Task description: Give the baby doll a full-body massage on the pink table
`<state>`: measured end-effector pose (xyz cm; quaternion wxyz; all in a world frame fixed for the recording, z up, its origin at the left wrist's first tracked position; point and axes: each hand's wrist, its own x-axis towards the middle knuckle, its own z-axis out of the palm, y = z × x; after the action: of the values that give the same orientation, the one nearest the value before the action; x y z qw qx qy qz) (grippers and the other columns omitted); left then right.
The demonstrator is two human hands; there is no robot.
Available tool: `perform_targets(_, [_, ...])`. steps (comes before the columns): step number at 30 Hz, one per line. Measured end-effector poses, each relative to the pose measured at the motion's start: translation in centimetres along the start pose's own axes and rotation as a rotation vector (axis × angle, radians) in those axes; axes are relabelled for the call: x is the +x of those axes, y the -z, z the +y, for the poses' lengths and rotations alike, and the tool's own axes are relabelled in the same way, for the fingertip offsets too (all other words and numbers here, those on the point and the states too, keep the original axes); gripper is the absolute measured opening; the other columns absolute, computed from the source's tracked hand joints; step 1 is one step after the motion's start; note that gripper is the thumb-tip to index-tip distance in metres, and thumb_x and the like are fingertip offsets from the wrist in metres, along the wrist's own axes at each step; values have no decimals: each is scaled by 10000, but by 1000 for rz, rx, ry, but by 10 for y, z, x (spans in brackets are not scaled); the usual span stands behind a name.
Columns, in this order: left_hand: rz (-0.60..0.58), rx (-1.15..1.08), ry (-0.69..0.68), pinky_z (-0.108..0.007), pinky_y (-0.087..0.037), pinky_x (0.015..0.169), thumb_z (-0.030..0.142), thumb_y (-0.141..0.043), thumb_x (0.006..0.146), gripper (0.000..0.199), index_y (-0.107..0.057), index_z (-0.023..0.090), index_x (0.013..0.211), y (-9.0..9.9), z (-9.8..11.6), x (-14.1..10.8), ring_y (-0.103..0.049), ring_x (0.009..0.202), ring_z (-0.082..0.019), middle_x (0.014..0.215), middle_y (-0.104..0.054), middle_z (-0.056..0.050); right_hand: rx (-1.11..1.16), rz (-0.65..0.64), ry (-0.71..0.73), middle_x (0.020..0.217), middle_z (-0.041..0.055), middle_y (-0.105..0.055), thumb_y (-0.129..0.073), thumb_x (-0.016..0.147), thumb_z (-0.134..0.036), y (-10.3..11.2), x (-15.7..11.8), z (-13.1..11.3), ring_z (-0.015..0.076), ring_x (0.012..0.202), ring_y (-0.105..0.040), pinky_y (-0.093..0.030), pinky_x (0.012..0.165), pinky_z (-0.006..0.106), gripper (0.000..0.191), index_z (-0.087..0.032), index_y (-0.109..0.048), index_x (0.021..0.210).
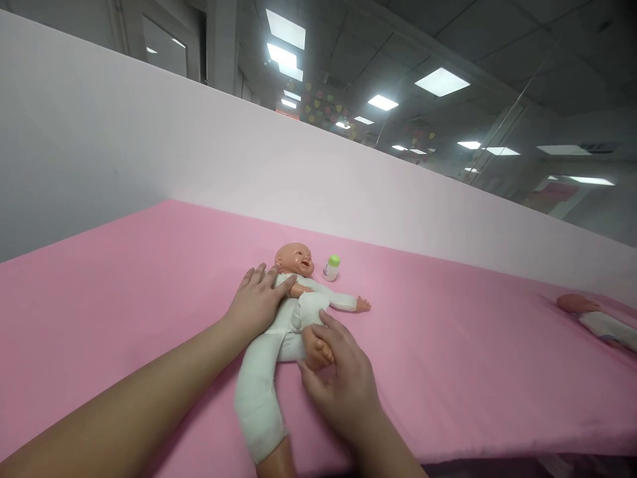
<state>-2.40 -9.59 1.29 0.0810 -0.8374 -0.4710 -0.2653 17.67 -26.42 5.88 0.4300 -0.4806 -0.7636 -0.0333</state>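
A baby doll [291,328] with a soft white cloth body and plastic head, hands and feet lies on its back on a pink-covered table. My left hand [259,299] rests on its chest and shoulder, fingers stretched out, the thumb across a plastic doll hand that is partly hidden. In my right hand [343,372] is the doll's foot [317,348], gripped between thumb and fingers, with that leg bent up toward the belly. The other leg [259,392] stretches toward me. One doll arm [343,301] points out to the right.
Beside the doll's head stands a small toy bottle [331,268] with a green cap. A second doll [597,322] lies at the far right of the pink cover [472,372]. A white partition [239,166] rises behind the table.
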Motion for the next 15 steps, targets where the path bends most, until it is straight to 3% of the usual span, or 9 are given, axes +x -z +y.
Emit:
perform_targets(4, [-1, -65, -4, -655, -206, 1211, 238, -516, 994, 571, -568, 380, 1544, 1, 0, -1, -297, 1538, -466, 1603, -491, -145, 24, -47, -127, 1505, 147, -601, -699, 854, -206, -15, 9, 14, 323, 1364, -615, -586, 1075, 492, 462, -223, -642, 1313])
perform_targets(7, [-15, -87, 31, -626, -243, 1211, 247, -509, 998, 569, -559, 384, 1548, -1, -2, 0, -350, 1521, -435, 1599, -498, -131, 33, -50, -133, 1516, 142, -593, -709, 846, -198, -17, 8, 15, 319, 1367, -613, -585, 1078, 484, 474, -229, -642, 1315])
perform_targets(12, [3, -224, 182, -544, -277, 1228, 325, -455, 1046, 545, -498, 295, 1588, 1, -14, 2, -428, 1491, -354, 1588, -518, -138, 7, 31, -28, 1465, 157, -632, -700, 866, -217, 1, -6, 2, 304, 1343, -637, -589, 1081, 453, 458, -215, -622, 1317])
perform_targets(15, [37, -455, 329, -464, -433, 1117, 397, -439, 1058, 529, -483, 286, 1573, 4, -29, 3, -560, 1370, -328, 1501, -605, -118, -39, 62, 32, 1411, 153, -671, -700, 868, -217, 14, -23, -4, 302, 1281, -683, -623, 1032, 420, 442, -220, -614, 1302])
